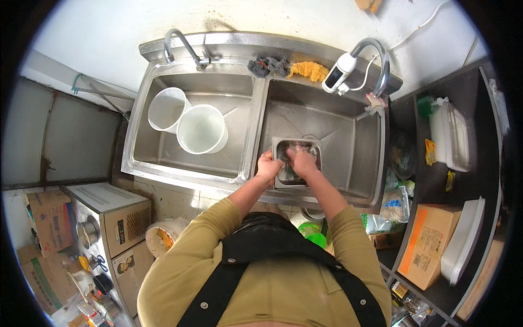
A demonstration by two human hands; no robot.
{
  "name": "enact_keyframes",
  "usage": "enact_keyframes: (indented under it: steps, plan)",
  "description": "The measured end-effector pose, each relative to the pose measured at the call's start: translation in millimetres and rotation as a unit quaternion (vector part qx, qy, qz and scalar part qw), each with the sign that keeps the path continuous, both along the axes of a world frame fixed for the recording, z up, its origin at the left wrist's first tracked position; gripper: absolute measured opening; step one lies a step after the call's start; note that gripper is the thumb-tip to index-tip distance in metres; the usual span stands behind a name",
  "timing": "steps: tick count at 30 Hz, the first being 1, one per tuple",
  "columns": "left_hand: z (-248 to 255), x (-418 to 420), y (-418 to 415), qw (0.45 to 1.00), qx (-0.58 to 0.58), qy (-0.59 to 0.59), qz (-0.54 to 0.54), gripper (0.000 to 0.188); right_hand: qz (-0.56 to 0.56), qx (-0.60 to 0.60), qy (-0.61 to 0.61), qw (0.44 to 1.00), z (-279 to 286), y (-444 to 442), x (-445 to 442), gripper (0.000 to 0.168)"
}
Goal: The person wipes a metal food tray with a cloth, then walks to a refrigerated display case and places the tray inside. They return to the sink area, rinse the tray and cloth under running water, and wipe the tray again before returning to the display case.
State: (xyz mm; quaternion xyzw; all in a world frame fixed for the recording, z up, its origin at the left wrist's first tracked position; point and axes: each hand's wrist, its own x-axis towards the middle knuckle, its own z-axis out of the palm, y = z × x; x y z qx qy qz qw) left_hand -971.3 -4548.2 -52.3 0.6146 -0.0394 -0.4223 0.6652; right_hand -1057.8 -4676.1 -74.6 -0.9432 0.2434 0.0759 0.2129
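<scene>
A small rectangular stainless steel pan (318,143) sits in the right basin (343,151) of a double steel sink. My left hand (269,166) grips the pan's left wall, with its thumb over the rim. Inside the pan is my right hand (301,162); its fingers are low in the pan, partly hidden and blurred, so whether they hold anything cannot be told. The pan's inside looks wet, with dark and light patches. A chrome faucet with a white heater unit (340,72) stands behind the right basin.
Two white plastic buckets (203,129) stand in the left basin, under another chrome faucet (184,41). Dark scrubbers (269,66) and an orange mesh cloth (308,71) lie on the back ledge. Dark shelves to the right hold a cardboard box (429,245) and plastic containers. A lined bin (161,237) stands lower left.
</scene>
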Motion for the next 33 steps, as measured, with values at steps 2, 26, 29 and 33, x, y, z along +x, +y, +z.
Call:
enact_keyframes:
  steps: [2, 26, 29, 33]
  plan:
    - [-11.3, -4.6, -0.7, 0.999, 0.039, -0.016, -0.001, 0.028, 0.009, 0.019, -0.052, 0.998, -8.1, -11.4, -2.1, 0.036]
    - [8.2, 4.4, -32.8, 0.996, -0.01, 0.022, 0.089, 0.035, -0.139, 0.196, -0.146, 0.959, 25.7, -42.1, 29.9, 0.028]
    - [-7.7, 9.6, -30.9, 0.994, 0.011, -0.032, 0.1, 0.036, -0.258, 0.494, -0.215, 0.802, 27.7, -54.7, 31.5, 0.033]
    - [-13.7, 15.2, -31.3, 0.993, 0.009, -0.064, 0.104, 0.037, 0.135, 0.063, -0.169, 0.974, 65.8, -47.4, 18.8, 0.04]
